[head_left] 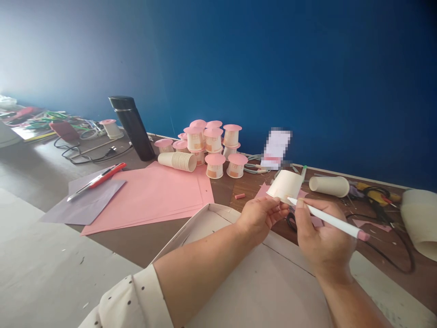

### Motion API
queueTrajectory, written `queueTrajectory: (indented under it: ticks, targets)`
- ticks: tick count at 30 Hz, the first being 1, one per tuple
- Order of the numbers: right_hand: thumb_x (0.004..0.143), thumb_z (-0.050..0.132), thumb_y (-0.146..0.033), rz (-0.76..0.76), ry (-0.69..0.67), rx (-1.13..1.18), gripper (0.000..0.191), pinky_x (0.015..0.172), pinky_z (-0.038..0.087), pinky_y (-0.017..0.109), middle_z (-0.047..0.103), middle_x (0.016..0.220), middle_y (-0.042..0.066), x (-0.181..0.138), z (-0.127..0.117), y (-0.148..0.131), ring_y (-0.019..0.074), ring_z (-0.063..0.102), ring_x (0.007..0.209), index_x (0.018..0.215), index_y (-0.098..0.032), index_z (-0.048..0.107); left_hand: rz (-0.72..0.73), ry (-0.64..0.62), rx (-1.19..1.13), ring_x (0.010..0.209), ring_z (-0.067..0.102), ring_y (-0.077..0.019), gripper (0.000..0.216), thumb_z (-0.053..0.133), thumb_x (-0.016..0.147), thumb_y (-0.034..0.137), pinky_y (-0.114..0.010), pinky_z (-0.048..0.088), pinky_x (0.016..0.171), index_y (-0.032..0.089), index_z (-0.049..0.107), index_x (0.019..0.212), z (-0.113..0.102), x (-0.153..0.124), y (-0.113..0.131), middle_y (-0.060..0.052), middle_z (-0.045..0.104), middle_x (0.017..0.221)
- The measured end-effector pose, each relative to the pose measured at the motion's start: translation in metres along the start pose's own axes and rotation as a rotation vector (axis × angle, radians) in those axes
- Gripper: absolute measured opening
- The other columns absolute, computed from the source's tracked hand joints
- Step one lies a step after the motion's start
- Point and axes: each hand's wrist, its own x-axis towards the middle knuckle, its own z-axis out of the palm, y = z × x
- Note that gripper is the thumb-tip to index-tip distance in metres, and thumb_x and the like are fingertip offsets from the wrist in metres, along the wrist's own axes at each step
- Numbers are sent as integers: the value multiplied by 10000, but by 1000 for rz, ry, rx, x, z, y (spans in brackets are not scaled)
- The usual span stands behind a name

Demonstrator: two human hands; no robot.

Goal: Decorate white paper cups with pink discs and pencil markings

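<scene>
Marker (336, 222) wht & pink — cup (286, 183) off-wht; sleeve (136, 300) cream w/ blk dots — wall (239, 59) dk blue.

white cup (286, 183) — inverted, tilted, held up | white marker (336, 221) — pink-ended, slanted, tip at cup's lower side

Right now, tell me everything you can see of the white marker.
The white marker has a slim, straight, smooth barrel, plastic by its look, with a pink rear end and a narrow, uncapped tip. The right hand grips it between thumb and fingers, which hide part of the front. It lies slanted across the picture, tip toward the upper left, pink end toward the lower right. The tip is at the lower wall of the paper cup; whether it touches, I cannot tell.
</scene>
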Motion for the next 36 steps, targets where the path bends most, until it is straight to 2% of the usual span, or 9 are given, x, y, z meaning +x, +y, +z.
queueTrajectory:
  ticks: [5,13,25,36]
  targets:
    - [886,607,-330,-11,-9,5,182,606,509,275,700,800,66,0,0,0,165,653,696,874,-157,664,6,-3,-9,648,623,-96,180,543,876,54,-238,527,801,58,667,746,0,0,0,-70,650,695]
    - [871,613,-384,85,11,5,232,622,513,304,698,790,74,0,-2,3,183,650,707,867,-159,669,10,9,-38,655,625,-94,209,542,881,56,-226,528,805,71,637,696,0,-1,1,-67,633,682]
    - [891,604,-368,45,-30,8,213,613,501,289,689,796,66,-1,0,-1,169,641,693,866,-165,663,3,-3,-12,646,625,-95,191,527,886,56,-223,527,794,58,655,745,1,-1,1,-73,644,696]
    - [871,612,-363,68,20,14,202,618,514,306,693,785,70,1,-3,1,185,651,712,857,-167,655,7,24,-30,654,626,-95,218,532,885,49,-223,528,795,68,637,694,2,-2,2,-68,633,678]
